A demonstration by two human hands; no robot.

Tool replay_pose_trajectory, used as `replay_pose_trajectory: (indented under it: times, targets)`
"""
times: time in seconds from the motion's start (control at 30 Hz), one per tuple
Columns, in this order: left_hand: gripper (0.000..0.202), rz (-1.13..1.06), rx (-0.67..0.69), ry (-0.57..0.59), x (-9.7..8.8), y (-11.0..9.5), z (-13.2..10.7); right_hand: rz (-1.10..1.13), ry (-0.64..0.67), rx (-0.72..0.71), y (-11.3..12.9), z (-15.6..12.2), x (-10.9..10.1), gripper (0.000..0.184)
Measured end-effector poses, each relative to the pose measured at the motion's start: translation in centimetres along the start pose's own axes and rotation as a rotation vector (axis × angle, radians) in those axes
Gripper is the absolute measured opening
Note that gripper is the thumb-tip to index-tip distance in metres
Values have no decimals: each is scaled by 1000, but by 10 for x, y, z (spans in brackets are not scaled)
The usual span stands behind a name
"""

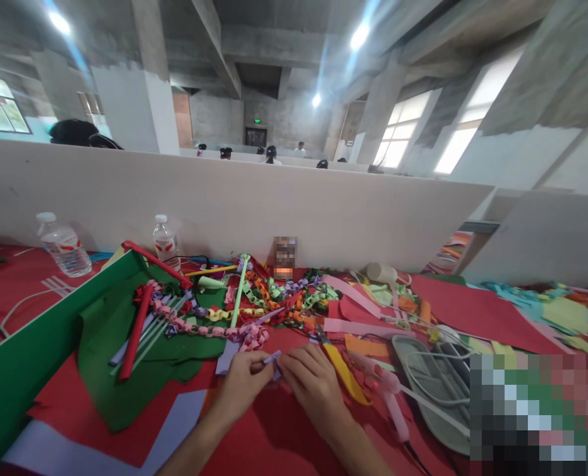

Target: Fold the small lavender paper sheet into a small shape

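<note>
Between my two hands is a small piece of purple paper (273, 359). My left hand (247, 380) pinches its left side between thumb and fingers. The fingers of my right hand (310, 378) close on the other side and partly hide it. Just beyond lies a long paper chain (195, 325) with pink, yellow, orange and green links, bunched into a pink heap (253, 337). To the right of my right hand are yellow-handled scissors (346, 370) and a pink glue gun (390, 396) with a small red light.
A grey tray (423, 410) holds a cable at the right. Green paper (100, 363), red paper rolls (138, 337) and clear glue sticks (158, 327) lie left. Two water bottles (65, 244) stand before a white partition (224, 198). A green board (51, 337) edges the left side.
</note>
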State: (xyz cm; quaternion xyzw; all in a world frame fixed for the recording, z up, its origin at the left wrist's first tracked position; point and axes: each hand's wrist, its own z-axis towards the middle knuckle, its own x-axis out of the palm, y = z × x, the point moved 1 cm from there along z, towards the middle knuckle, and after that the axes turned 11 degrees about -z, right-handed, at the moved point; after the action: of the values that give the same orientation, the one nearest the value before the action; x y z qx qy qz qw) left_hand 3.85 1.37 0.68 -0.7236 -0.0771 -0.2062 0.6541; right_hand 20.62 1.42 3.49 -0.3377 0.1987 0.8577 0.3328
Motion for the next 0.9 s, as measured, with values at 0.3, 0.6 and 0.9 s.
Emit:
replay_pose_trajectory:
  times: [0.3,0.6,0.9]
  targets:
    - [43,-112,23,-30,1,-12,-1,-207,4,-189,-1,3,-8,28]
    - [43,-136,31,-108,3,-15,-5,-157,2,-208,0,1,-10,30]
    - [44,-106,35,-60,5,-17,-5,615,53,586,14,2,6,24]
